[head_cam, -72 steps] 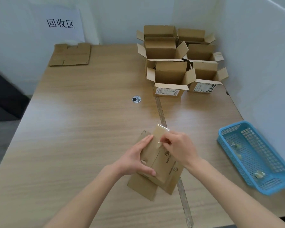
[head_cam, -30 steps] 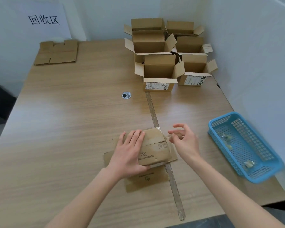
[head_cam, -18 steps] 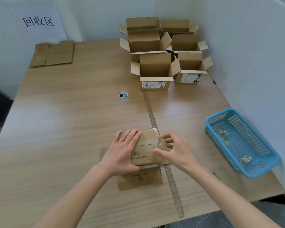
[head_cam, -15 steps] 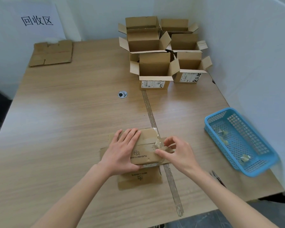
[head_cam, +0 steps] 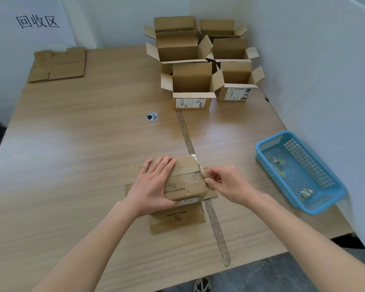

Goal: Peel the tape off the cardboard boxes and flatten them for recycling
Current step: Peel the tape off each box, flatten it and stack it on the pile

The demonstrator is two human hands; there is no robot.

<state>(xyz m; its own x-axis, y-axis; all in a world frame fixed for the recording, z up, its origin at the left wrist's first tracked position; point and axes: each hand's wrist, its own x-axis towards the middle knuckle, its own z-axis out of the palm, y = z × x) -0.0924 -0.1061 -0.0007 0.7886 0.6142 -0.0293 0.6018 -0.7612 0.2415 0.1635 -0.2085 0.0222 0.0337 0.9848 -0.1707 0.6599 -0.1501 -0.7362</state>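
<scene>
A small brown cardboard box (head_cam: pixel 184 182) lies on its side near the table's front, its flaps spread on the wood. My left hand (head_cam: pixel 152 184) rests on its left half, fingers straight on top and thumb along the near edge. My right hand (head_cam: pixel 226 182) is at the box's right end and pinches a strip of clear tape (head_cam: pixel 203 172) that still runs onto the box top. Several open cardboard boxes (head_cam: pixel 193 85) stand at the back right.
A blue plastic basket (head_cam: pixel 303 197) with bits of used tape sits at the right edge. Flattened cardboard (head_cam: pixel 58 65) lies at the back left under a wall sign. A brown tape strip (head_cam: pixel 198 175) runs down the table; a round grommet (head_cam: pixel 152 116) sits mid-table.
The box was laid down from my hands onto the table. My left hand settled flat on it, and my right hand went to the box's right end and took hold of the tape.
</scene>
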